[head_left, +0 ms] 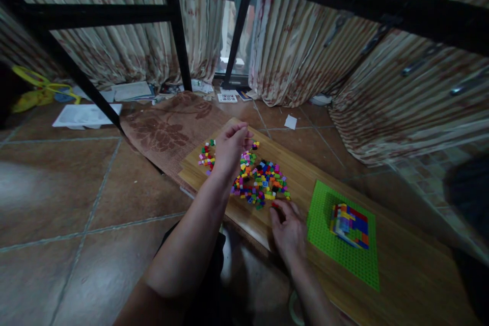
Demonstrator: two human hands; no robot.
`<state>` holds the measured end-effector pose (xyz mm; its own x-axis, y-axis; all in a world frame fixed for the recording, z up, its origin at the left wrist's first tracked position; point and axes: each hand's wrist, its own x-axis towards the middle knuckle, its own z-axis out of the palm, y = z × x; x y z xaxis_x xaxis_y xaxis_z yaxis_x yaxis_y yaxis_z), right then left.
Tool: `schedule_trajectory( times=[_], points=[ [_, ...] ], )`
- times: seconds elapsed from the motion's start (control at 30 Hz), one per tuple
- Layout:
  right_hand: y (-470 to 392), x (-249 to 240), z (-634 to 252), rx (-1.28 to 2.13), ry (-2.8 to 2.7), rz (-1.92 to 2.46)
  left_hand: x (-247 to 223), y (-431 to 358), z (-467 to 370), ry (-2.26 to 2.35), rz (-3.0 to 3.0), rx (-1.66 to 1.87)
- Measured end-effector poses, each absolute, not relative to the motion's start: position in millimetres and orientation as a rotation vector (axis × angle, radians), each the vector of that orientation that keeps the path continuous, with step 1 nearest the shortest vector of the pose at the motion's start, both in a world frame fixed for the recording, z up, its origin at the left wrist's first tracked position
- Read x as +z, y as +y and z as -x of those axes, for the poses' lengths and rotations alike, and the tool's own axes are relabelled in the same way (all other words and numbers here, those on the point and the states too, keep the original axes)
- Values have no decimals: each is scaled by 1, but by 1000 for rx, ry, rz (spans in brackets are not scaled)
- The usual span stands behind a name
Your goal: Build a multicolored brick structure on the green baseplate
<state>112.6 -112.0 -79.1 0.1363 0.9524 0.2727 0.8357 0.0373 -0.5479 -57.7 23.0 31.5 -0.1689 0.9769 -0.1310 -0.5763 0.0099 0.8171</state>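
Observation:
My left hand (232,143) is raised over the far part of a pile of small coloured toy bricks (263,181), with its fingers drawn together in a pinch. What it holds, if anything, is too small and blurred to make out. At the pile's near right edge, my right hand (289,229) rests low by the tabletop, thumb and forefinger curled close around a small red brick (274,205). To its right lies a green studded baseplate (321,214). A blocky build of blue, red, yellow, orange and white bricks (350,226) stands on that baseplate.
The wooden table (294,163) is long and narrow. A brown patterned cloth (164,135) lies beyond its far left end. On the tiled floor are a white tray (86,114), a paper scrap (290,121) and a yellow object (42,89). Curtains (298,46) hang behind dark frames.

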Motion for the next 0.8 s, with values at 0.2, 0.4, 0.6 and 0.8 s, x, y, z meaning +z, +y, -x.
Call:
schedule_trajectory(
  times=[0.2, 0.4, 0.6, 0.8],
  points=[
    [-111, -76, -108, 322, -1644, 1759, 32, 23, 58, 909, -589, 1544],
    [-106, -68, -82, 279, -1766, 1576, 34, 25, 66, 895, -568, 1587],
    [-98, -78, -70, 142, -1968, 1499, 33, 27, 72, 912, -531, 1603],
    [-83, -77, -89, 65, -1879, 1556, 34, 27, 73, 906, -525, 1610]
  ],
)
